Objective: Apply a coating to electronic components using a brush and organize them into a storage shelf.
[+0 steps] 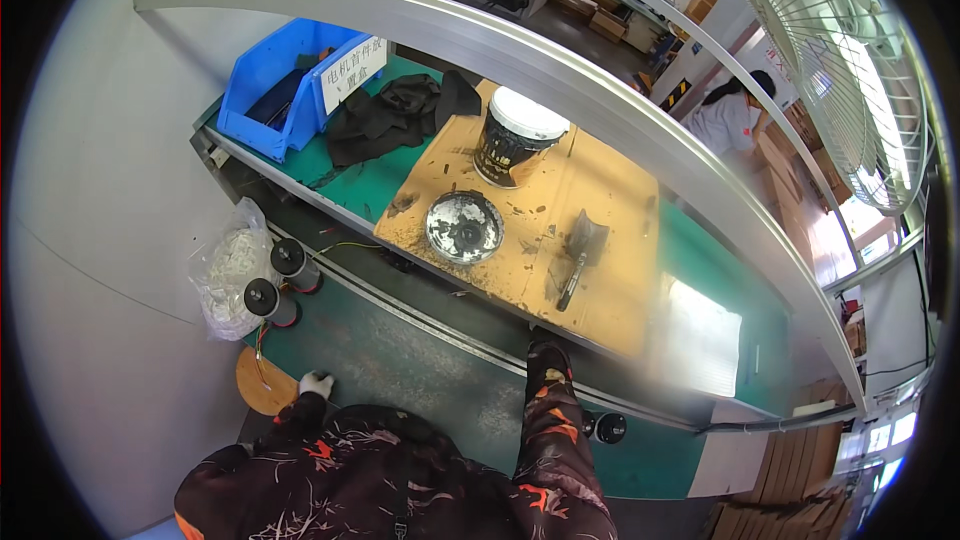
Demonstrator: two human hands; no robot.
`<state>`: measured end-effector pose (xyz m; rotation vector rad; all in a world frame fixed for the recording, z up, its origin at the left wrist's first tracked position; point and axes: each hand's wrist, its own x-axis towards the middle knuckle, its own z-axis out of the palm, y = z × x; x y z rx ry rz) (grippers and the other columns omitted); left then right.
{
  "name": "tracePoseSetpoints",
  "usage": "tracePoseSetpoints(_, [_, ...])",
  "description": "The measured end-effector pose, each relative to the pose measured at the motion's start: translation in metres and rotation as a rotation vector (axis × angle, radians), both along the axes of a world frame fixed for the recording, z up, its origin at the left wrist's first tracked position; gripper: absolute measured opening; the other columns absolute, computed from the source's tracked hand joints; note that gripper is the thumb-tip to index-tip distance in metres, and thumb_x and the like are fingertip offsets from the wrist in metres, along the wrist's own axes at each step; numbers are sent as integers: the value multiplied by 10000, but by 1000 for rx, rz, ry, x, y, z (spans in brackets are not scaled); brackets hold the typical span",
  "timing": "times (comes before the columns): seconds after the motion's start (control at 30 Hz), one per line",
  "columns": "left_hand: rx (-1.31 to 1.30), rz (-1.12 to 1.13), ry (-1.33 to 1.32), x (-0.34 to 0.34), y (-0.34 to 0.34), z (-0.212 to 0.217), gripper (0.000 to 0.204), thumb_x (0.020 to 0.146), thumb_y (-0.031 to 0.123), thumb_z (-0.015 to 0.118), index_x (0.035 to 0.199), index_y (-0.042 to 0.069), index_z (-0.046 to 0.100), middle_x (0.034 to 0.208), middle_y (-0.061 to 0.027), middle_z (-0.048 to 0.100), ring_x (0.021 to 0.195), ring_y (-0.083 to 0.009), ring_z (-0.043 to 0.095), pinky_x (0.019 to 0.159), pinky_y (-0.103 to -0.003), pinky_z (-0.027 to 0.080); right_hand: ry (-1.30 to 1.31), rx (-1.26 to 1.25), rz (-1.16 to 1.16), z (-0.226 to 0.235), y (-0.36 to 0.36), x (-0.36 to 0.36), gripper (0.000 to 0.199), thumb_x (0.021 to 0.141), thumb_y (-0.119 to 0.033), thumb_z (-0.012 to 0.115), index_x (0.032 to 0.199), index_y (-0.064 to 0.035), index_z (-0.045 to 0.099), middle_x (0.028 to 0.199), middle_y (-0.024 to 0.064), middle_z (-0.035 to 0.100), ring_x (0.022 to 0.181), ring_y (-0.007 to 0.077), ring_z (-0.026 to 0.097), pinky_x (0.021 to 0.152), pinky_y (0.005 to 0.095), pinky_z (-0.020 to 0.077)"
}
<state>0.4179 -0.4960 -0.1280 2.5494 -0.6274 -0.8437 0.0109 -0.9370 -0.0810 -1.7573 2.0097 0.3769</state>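
My left hand (316,383), in a pale glove, rests at the near edge of the lower green bench (430,345), beside a round wooden disc (262,385). It is too small in view to tell how its fingers lie. My right forearm (552,430), in a dark patterned sleeve, reaches forward to the raised shelf's front edge; the hand at its end is hidden there. Two dark cylinders with black caps, one a motor-like piece (262,297) with wires, stand beyond my left hand. Near my right sleeve is another black-capped cylinder (610,428).
On the shelf's brown board (615,290) are a black bucket (508,152) with a white lid, a smeared round dish (464,227) and a dark trowel (578,255). A blue bin (250,120), black cloth (385,120) and plastic bag (228,270) lie left. A fan (840,70) hangs right; a person sits beyond.
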Motion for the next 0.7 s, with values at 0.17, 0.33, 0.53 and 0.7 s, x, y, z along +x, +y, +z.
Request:
tracePoseSetpoints(0.17, [-263, -400, 192, -39, -135, 21, 501, 781, 438, 704, 1065, 26, 697, 1038, -190, 700, 1013, -318, 665, 892, -381, 509, 31, 96, 54, 28, 19, 17, 523, 825, -385, 554, 1228, -60, 629, 1307, 197, 581, 1268, 323, 519, 1062, 400, 405])
tracePoseSetpoints(0.33, [-317, -512, 685, -90, -226, 13, 769, 799, 476, 747, 1327, -34, 516, 1139, -173, 673, 1022, -229, 646, 873, -344, 507, -158, 67, -42, 67, 88, 92, 474, 795, -331, 601, 1150, -20, 653, 1198, 192, 650, 1148, 317, 613, 974, 385, 477])
tracePoseSetpoints(0.53, [-176, -804, 653, -99, -254, 25, 769, 664, 546, 832, 1161, -9, 645, 1029, -137, 708, 931, -211, 661, 804, -360, 520, -324, 110, 60, 44, 230, 148, 509, 750, -415, 664, 1153, -104, 663, 1076, 191, 687, 1030, 351, 652, 898, 440, 511])
tracePoseSetpoints(0.7, [-180, -1126, 196, -176, -230, 72, 795, 585, 484, 849, 1148, -20, 599, 1116, -216, 650, 1051, -310, 640, 919, -382, 511, -988, 164, 567, 71, 282, 81, 370, 907, -323, 564, 1142, -55, 665, 1134, 201, 658, 1071, 369, 618, 955, 420, 464])
